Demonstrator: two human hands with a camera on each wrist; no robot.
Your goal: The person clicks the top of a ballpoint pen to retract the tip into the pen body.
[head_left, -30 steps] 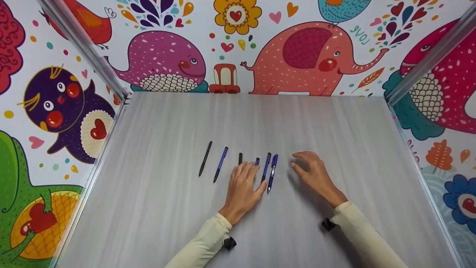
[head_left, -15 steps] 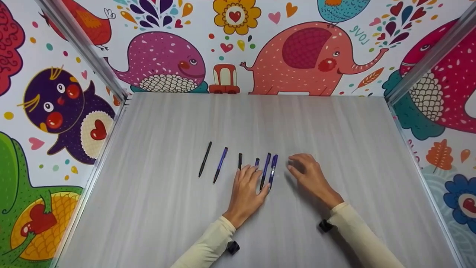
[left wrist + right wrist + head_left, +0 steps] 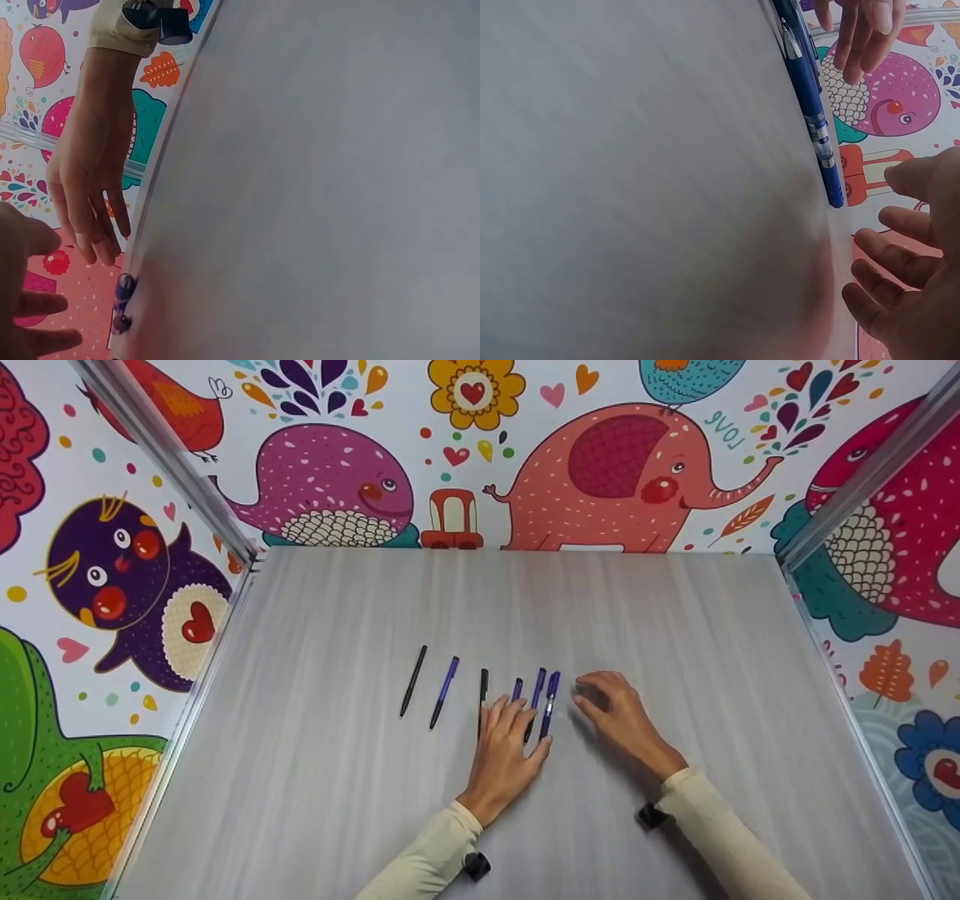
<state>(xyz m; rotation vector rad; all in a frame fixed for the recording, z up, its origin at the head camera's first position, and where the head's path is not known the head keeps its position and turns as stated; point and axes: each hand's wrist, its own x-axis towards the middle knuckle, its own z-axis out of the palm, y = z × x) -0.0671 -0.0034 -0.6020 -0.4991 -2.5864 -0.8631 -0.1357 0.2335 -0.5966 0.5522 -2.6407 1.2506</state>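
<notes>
Several pens lie side by side on the grey table. Leftmost is a slim black pen, then a blue pen with a black grip. My left hand lies with its fingers spread over the lower parts of another black pen and a short-looking blue pen. A further blue pen is partly covered by its fingers. Its thumb reaches the lower end of the rightmost blue pen, which has a silvery band. My right hand, loosely curved and holding nothing, hovers just right of that pen.
The pale, wood-grained table is bounded by printed walls with cartoon animals. Metal rails run along its sides. Black wrist cameras hang from both cream sleeves.
My left hand has slid right and slightly towards me across the pens. My right hand has drifted a little left, closer to the rightmost pen. The pens show almost no movement.
</notes>
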